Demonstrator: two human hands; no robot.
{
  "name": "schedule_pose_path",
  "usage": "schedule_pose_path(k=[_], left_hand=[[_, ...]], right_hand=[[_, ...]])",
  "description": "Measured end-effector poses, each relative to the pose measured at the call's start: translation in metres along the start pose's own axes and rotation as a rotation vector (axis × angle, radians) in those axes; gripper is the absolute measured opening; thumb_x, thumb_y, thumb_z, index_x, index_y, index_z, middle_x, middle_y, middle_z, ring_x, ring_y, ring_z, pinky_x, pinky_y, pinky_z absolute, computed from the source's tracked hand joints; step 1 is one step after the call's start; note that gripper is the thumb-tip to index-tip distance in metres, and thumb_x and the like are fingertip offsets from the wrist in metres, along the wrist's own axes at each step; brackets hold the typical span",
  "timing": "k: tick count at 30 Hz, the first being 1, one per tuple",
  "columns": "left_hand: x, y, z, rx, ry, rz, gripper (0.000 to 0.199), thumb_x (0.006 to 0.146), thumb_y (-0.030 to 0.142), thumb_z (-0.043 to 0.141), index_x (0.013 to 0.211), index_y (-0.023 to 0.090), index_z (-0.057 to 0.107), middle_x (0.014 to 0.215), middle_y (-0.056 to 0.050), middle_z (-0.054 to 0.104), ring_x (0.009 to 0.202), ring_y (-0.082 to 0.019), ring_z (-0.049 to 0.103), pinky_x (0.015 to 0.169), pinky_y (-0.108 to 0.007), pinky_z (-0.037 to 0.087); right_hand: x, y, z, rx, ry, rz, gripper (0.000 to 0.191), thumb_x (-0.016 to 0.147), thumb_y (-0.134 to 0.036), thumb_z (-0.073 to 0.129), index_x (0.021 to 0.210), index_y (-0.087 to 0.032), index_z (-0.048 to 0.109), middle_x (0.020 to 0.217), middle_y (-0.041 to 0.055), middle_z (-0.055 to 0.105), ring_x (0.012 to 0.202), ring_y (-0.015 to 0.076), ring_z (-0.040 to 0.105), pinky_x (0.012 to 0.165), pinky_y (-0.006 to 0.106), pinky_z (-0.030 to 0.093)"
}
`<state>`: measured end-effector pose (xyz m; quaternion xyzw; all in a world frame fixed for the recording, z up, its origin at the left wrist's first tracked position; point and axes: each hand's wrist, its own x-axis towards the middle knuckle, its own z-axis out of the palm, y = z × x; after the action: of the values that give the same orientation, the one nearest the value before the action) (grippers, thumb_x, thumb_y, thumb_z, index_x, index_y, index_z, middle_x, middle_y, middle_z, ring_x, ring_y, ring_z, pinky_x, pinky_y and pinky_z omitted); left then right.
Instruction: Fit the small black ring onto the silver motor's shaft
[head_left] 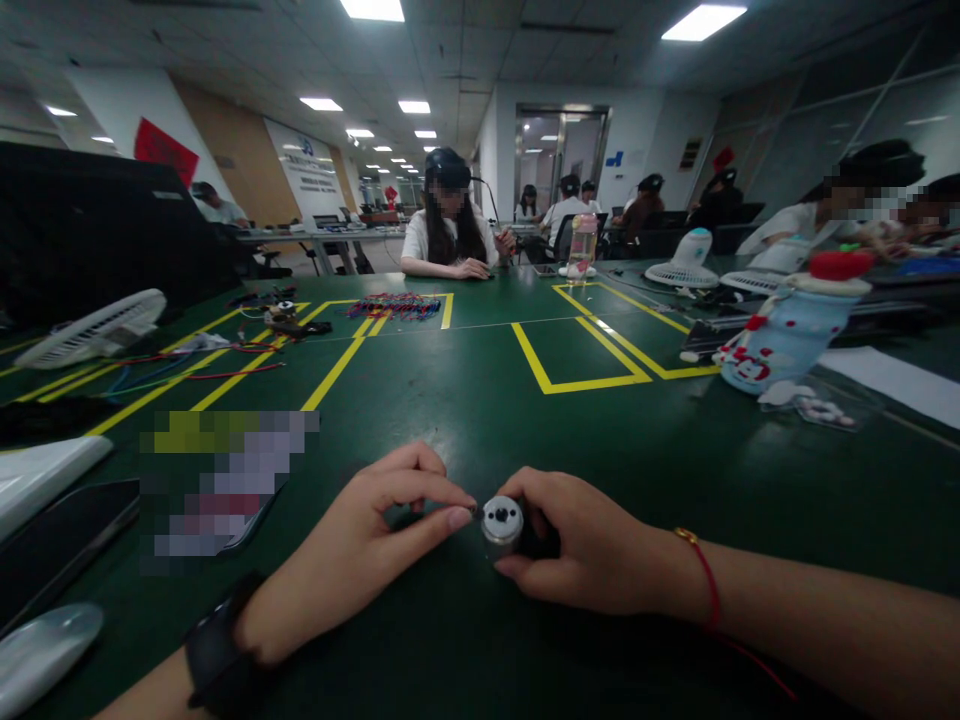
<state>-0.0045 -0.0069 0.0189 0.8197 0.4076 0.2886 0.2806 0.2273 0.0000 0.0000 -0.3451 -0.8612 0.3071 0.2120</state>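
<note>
Wrapped around a small silver metal cylinder (502, 525), my right hand (577, 540) grips it from the right side. The cylinder's round end face, with a dark centre and small holes, points up toward me. It looks like a small motor, though I cannot be sure. Just left of it, my left hand (382, 535) pinches thumb and forefinger together close to the cylinder's rim. A tiny dark thing shows between those fingertips, too small to name. Both hands are low over the green table (420, 400).
A blurred-out phone-like item (225, 490) lies left, near a white mouse (49, 655). Loose wires (232, 350) and a white fan (97, 330) are behind it. At right stand a blue bottle (795, 330) and a small plastic bag (814, 405). Across the table sits another person (454, 220).
</note>
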Motion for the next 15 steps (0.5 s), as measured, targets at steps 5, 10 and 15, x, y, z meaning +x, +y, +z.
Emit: schedule_pose_path(k=[5, 10, 15], left_hand=[[0.0003, -0.0081, -0.0041, 0.047, -0.099, -0.028, 0.015, 0.091, 0.025, 0.056, 0.086, 0.024, 0.07, 0.084, 0.001, 0.053, 0.077, -0.014, 0.055, 0.068, -0.025, 0.042], [-0.0013, -0.0096, 0.0018, 0.066, -0.245, -0.022, 0.009, 0.085, 0.019, 0.061, 0.091, 0.024, 0.067, 0.091, 0.001, 0.057, 0.083, -0.016, 0.057, 0.072, -0.026, 0.044], [-0.0049, -0.0068, 0.0031, 0.078, -0.311, -0.007, 0.032, 0.074, 0.022, 0.074, 0.103, 0.026, 0.062, 0.106, 0.0, 0.058, 0.098, -0.02, 0.055, 0.085, -0.032, 0.043]], right_hand=[[-0.0007, 0.0006, -0.0002, 0.009, -0.003, 0.014, 0.031, 0.074, -0.026, 0.068, 0.101, -0.018, 0.055, 0.082, 0.0001, 0.059, 0.064, 0.0127, 0.05, 0.054, 0.023, 0.036], [-0.0004, 0.0023, 0.0004, 0.008, 0.004, 0.003, 0.032, 0.073, -0.025, 0.068, 0.101, -0.019, 0.055, 0.082, -0.0005, 0.059, 0.065, 0.0125, 0.05, 0.055, 0.024, 0.036], [0.0, 0.0041, 0.0015, 0.02, 0.003, 0.006, 0.033, 0.072, -0.025, 0.069, 0.101, -0.019, 0.054, 0.082, -0.0006, 0.059, 0.065, 0.0126, 0.05, 0.055, 0.024, 0.037]])
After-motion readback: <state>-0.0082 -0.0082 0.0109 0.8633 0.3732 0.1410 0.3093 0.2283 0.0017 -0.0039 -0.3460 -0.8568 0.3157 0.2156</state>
